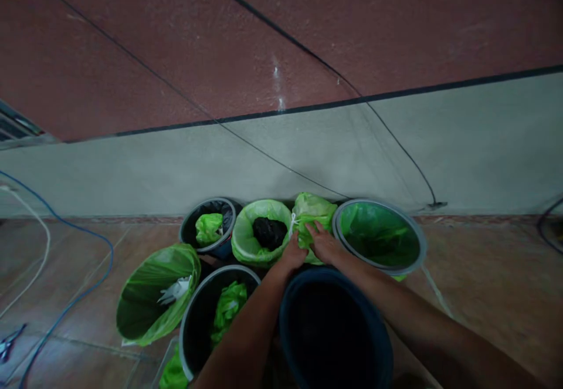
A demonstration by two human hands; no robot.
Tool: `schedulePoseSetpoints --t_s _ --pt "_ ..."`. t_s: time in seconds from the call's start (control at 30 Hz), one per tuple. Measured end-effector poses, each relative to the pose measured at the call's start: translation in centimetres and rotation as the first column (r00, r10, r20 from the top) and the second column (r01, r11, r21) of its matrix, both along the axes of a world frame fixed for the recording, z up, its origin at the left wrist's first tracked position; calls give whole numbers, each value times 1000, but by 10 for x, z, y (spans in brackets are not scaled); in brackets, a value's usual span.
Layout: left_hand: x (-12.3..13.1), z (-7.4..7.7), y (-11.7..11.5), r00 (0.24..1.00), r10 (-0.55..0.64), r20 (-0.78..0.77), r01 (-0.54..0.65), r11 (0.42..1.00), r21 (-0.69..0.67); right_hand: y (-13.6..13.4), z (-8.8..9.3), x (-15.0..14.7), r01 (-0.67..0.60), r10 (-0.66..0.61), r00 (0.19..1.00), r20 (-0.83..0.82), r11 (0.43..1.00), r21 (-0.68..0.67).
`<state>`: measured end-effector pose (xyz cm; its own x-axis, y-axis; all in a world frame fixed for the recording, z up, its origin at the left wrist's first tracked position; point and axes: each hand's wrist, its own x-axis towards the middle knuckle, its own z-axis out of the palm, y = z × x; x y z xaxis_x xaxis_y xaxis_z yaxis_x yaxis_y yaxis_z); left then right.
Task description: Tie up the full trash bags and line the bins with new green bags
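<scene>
Both my hands reach past an empty dark blue bin (336, 330) to a tied green plastic bag (313, 208) that sits against the wall. My left hand (294, 254) is closed on the bag's lower left, near its white drawstring knot. My right hand (324, 242) rests on the bag's front with its fingers pressed into the plastic. A bin lined with green plastic (380, 237) stands just right of the bag. Left of it, a green-lined bin (259, 232) holds something black.
More bins cluster at the left: a black-lined one with a crumpled green bag (210, 226), a green-lined one tipped on its side (153, 292), and a grey-rimmed one holding green plastic (220, 313). Blue and white cables (74, 271) cross the tiled floor at left. A black cable runs down the wall.
</scene>
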<state>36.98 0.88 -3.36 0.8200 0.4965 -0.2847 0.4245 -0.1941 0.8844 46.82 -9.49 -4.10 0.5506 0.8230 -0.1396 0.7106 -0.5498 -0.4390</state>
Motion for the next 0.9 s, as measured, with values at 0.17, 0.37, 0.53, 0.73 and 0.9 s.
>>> schedulePoseSetpoints --t_s 0.17,0.37,0.53,0.73,0.9 --pt "-34 26 28 967 -203 -154 227 960 161 24 -23 18 82 -94 992 -85 988 -131" --pt "-132 48 80 989 -51 -137 48 999 -22 36 -33 31 137 -162 977 -137 975 -175" --pt "-229 30 101 943 289 -163 -299 954 -36 30 -16 24 119 -131 990 -51 974 -193" --pt "-284 -10 80 894 341 -291 -303 938 168 21 11 -49 153 -156 978 138 988 29" --pt "-286 -15 67 861 407 -305 -366 912 186 34 21 -162 -172 181 983 -14 955 241"
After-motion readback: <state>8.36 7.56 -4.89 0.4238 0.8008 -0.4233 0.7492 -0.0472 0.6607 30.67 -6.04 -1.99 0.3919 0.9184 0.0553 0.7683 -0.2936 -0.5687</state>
